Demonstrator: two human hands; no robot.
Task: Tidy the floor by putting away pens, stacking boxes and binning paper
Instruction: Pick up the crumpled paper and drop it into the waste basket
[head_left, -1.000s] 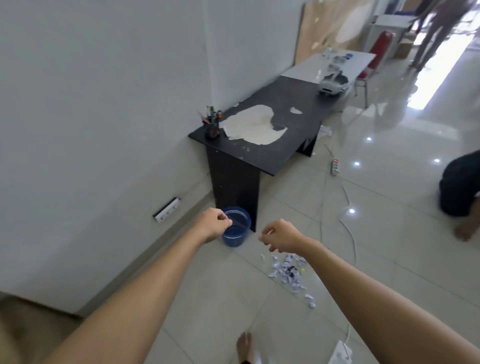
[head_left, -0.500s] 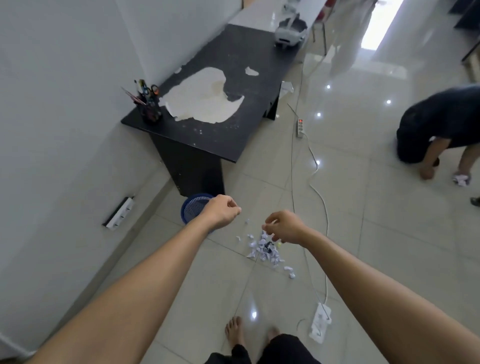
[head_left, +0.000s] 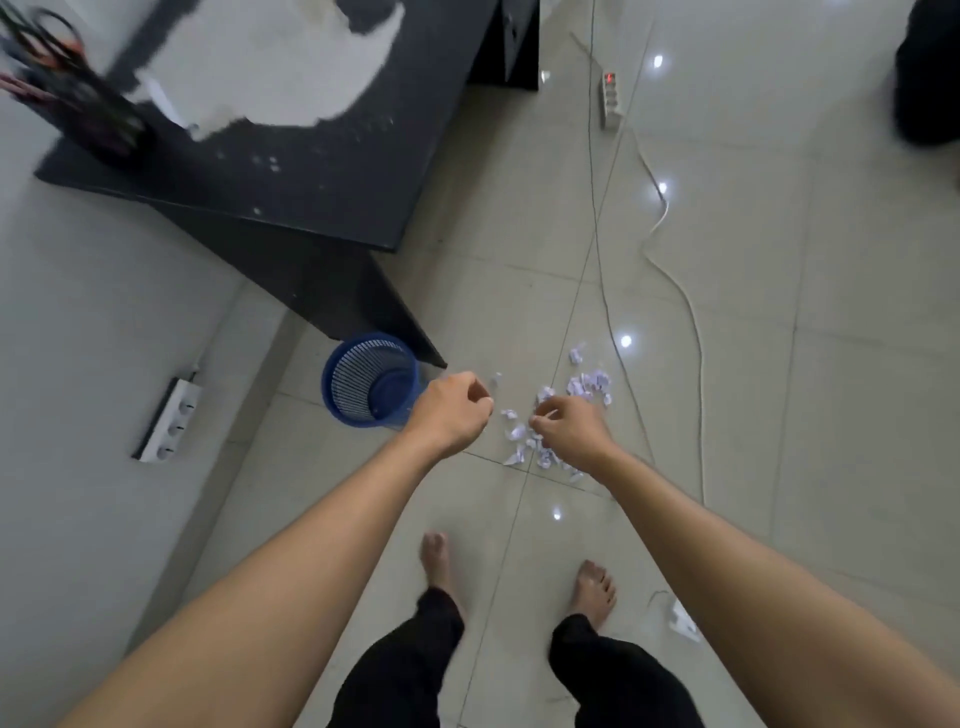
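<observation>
A heap of small torn paper scraps lies on the tiled floor ahead of my bare feet. To its left a blue mesh bin stands beside the black table's leg. My left hand hovers just right of the bin, fingers curled in. My right hand hangs above the near part of the scraps, fingers curled too; whether either hand holds paper cannot be told. A dark pen holder full of pens stands on the table's near left corner.
The black table, with a large white worn patch, fills the upper left against the wall. A power strip lies by the wall; another power strip and cables run across the floor on the right. Another person is at the top right edge.
My view has tilted down and moved closer to the floor. Both hands have come lower, nearer the scraps and the bin, and my feet are now in sight.
</observation>
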